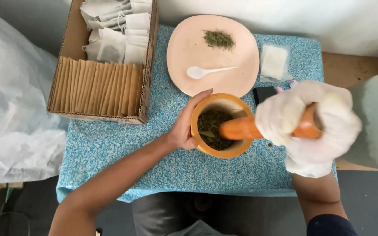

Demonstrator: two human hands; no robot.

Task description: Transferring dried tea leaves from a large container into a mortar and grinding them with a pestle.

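Wooden, round and light brown, the mortar (221, 126) sits near the middle of the speckled blue table (123, 144). Your bare left hand (185, 126) cups its left wall, fingers curled over the rim. Your gloved right hand (311, 124) is closed fully around the orange wooden pestle (241, 128), whose tip rests over the dried green leaves (211, 124). Grinding appears under way; downward pressure with a steady brace suits it. Far from you lie a pale pink plate (184, 52) and a white plastic spoon (206, 71); a cardboard box (147, 83) stands left. Open room remains along the near edge.
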